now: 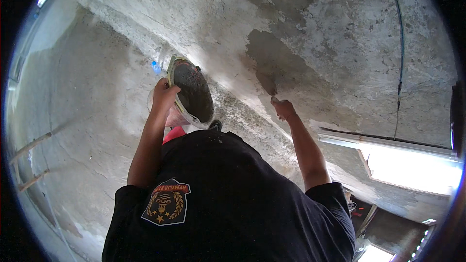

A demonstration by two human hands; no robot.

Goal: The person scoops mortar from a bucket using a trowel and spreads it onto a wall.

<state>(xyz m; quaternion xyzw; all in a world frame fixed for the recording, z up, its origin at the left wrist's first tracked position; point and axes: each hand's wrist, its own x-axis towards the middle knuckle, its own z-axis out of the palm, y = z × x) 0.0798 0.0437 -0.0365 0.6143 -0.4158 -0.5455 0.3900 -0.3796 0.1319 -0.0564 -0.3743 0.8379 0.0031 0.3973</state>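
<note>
Two bare hands show well apart: a left hand (165,93) and a right hand (283,109), on the outstretched arms of a person in a black short-sleeved T-shirt (242,199). The left hand is closed around the near-left rim of a round, pale reddish plastic bucket (175,117), thumb laid over the edge. The bucket is in front of the body, its mouth leaning toward the wall; whether it rests on anything is hidden. Inside is dark grey wet mortar (193,87), also smeared along the rim. The right hand is closed on the handle of a small trowel with a dull grey-brown blade (266,83). That blade is at the lower end of a dark damp patch (279,56) on a rough grey plastered wall (223,34); whether it touches is unclear.

Just beyond the bucket is a small clear bottle with a blue top (156,66). Grey concrete floor (92,92) spreads leftward, with two wooden poles (32,148) near the far-left edge. On the right, a thin dark cable (400,43) runs down the wall above a bright rectangular window opening (412,169).
</note>
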